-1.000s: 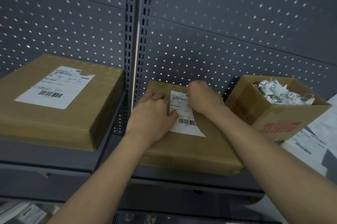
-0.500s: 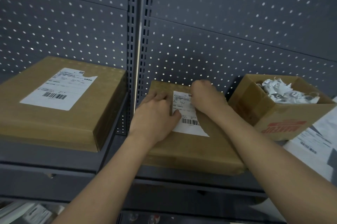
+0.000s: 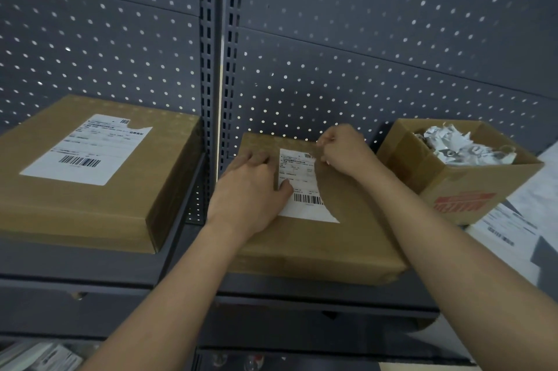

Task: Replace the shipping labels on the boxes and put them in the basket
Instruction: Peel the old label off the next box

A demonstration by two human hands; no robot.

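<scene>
A: How are the hands held?
B: The cardboard box (image 3: 317, 247), centre frame, is pressed by the flat left hand (image 3: 250, 192); its shipping label (image 3: 299, 183) is pinched at the top corner by the right hand (image 3: 344, 150).
A: Hidden?
B: That corner; the print cannot be read.

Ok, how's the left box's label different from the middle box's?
The left label lies untouched; the middle label is pressed by the left hand and pinched at its top corner by the right hand. The left label shows wide, with a torn top corner; the middle label shows narrower. Both are white with barcodes.
</scene>
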